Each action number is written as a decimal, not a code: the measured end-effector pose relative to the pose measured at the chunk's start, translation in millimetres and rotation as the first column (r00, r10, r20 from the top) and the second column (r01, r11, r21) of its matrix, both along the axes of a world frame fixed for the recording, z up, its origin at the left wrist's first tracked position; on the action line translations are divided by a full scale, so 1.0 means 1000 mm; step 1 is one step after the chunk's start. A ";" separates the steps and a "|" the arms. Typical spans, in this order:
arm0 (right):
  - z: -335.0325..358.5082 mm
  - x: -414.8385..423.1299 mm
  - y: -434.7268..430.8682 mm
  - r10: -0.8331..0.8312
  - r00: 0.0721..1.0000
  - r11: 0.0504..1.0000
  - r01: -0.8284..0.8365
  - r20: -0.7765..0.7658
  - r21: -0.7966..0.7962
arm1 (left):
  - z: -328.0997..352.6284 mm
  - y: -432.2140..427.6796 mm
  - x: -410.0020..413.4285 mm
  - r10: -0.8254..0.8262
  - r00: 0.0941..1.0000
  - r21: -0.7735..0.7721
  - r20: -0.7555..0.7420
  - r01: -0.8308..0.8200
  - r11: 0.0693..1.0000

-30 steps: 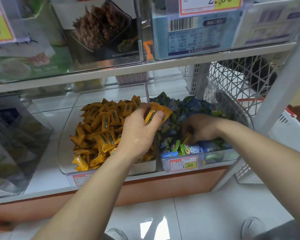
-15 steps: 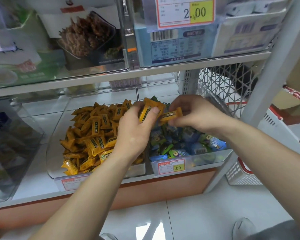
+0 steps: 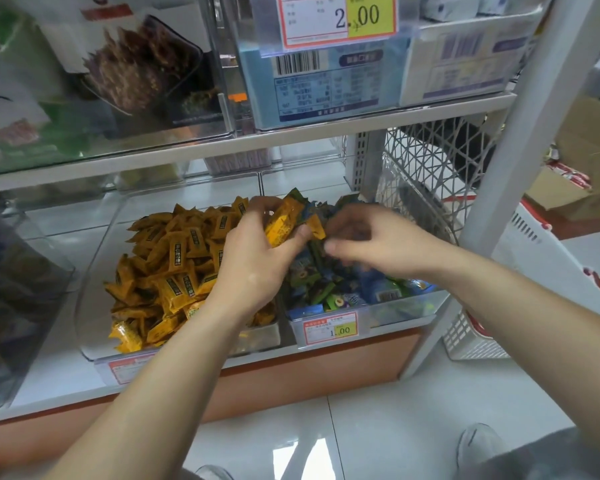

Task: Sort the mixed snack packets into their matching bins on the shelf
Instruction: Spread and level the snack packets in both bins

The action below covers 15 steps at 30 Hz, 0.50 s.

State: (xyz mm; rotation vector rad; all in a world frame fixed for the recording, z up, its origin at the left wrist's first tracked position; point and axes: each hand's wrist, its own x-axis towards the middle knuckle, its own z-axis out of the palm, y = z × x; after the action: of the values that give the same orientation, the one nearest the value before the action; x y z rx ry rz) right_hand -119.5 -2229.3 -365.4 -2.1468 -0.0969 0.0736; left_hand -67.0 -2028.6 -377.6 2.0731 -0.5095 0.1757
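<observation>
- Gained since a moment ago: the left hand (image 3: 253, 271) grips the yellow packets (image 3: 283, 225), including one the right hand previously pinched, above the yellow bin (image 3: 94, 271)'s right edge.
- Right hand (image 3: 378, 244), right of that bin, loosely curled, holding nothing.

Yellow packets (image 3: 174, 271) heaped in left clear bin (image 3: 94, 306); blue-green packets (image 3: 326, 289) fill right bin (image 3: 406, 310).
</observation>
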 end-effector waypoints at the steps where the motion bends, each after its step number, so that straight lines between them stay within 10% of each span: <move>1: -0.004 -0.002 -0.004 0.081 0.996 0.974 -0.088 -0.041 -0.208 | 0.000 0.002 0.001 0.008 1.000 0.004 -0.026 -0.008 1.000; 6: -0.025 -0.009 -0.014 0.134 0.899 0.714 -0.379 -0.416 -0.589 | 0.003 0.008 0.002 -0.056 0.978 -0.215 -0.203 0.011 0.977; 10: -0.026 -0.009 -0.014 0.155 0.798 0.721 -0.495 -0.583 -0.485 | 0.006 0.011 -0.001 -0.101 0.959 -0.291 -0.265 0.020 0.956; 15: -0.041 -0.006 0.003 0.149 0.844 0.613 -0.487 -0.515 -0.622 | 0.005 0.011 -0.001 -0.084 0.947 -0.317 -0.311 -0.020 0.948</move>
State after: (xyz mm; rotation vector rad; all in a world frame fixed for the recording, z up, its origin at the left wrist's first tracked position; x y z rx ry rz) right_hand -125.4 -2225.8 -406.8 -2.8451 -0.2472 0.9480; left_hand -67.5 -2017.4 -372.2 1.7321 -0.2915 -0.0965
